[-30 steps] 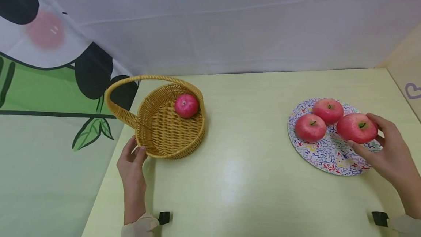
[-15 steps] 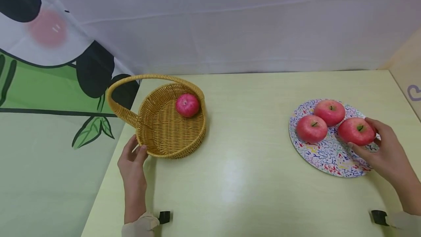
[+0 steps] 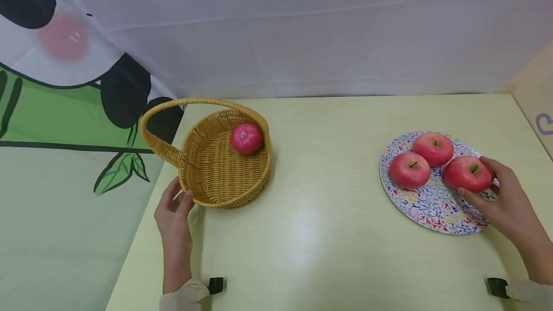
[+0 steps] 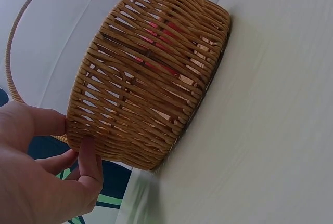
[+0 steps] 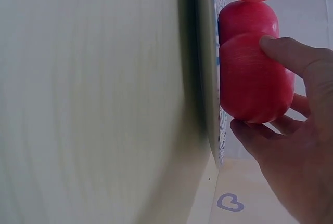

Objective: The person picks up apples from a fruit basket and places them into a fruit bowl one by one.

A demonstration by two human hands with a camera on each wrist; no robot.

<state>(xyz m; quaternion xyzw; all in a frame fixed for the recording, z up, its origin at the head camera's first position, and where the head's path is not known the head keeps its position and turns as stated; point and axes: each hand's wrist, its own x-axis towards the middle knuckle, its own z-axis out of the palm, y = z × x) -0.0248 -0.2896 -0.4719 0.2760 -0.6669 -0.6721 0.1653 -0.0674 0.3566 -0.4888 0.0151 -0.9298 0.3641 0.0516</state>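
My left hand [image 3: 174, 217] pinches the near left rim of a round wicker basket [image 3: 216, 176], thumb and fingers on either side of the weave in the left wrist view. A tall handle [image 3: 203, 101] arches over the basket. Inside lies one pinkish-red round fruit [image 3: 246, 138]. At the right, my right hand [image 3: 505, 196] holds a red apple [image 3: 468, 174] between thumb and fingers, low over a patterned plate [image 3: 436, 210]. Beside it on the plate sit two more apples, a left one [image 3: 409, 170] and a back one [image 3: 433, 149]. The right wrist view shows the gripped apple [image 5: 255, 78] close to the plate.
Both things stand on a pale wooden table [image 3: 319, 196]. A white cloth [image 3: 302, 37] hangs behind it, and a panda-print cloth [image 3: 60, 109] borders the left. A wall panel with a heart [image 3: 545, 124] stands at the right.
The right hand and its apple have sunk slightly toward the plate, which looks a little lower in the view. The left hand and basket have hardly moved.
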